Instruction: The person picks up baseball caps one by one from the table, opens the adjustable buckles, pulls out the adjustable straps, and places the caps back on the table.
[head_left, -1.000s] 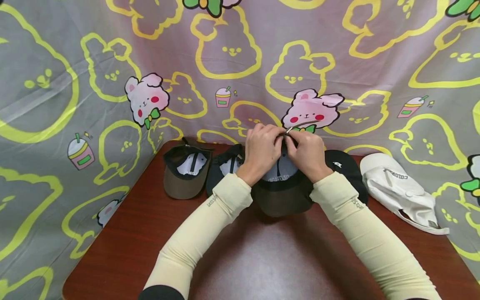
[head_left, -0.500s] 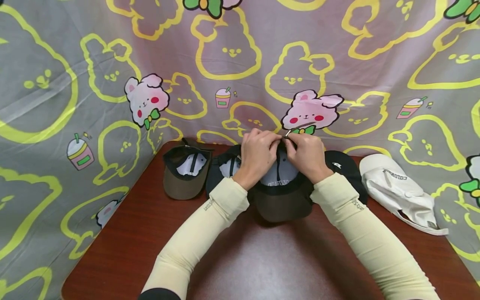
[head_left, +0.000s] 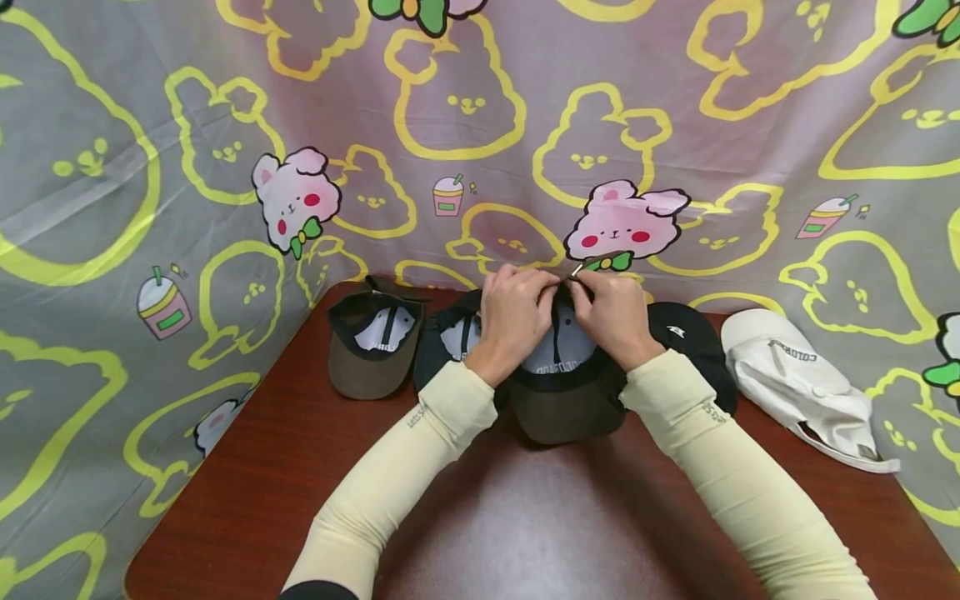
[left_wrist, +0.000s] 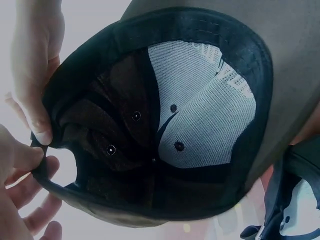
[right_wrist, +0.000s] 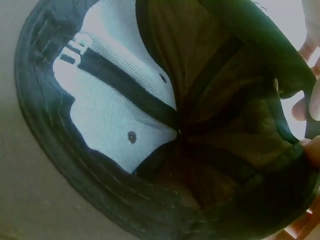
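A dark brown baseball cap (head_left: 566, 417) is held up over the table, its brim toward me and its inside facing me. White mesh lining (left_wrist: 200, 110) shows in its front panels. My left hand (head_left: 516, 315) pinches the back strap at its left side. My right hand (head_left: 617, 312) pinches the strap beside a small metal buckle (head_left: 576, 271). From the right hand a loose strap end (head_left: 600, 257) sticks up. The wrist views show the cap's back opening with fingers at the strap; the buckle itself is hidden there.
On the reddish-brown table (head_left: 247, 492), a brown cap (head_left: 369, 367) and a dark cap (head_left: 431, 358) lie to the left. A black cap (head_left: 693, 342) and a white cap (head_left: 813, 387) lie to the right. A patterned cloth (head_left: 480, 100) hangs behind.
Over the second, the cap has come slightly down and toward me, and my left hand has shifted a little left and down. Both hands keep their pinch on the strap.
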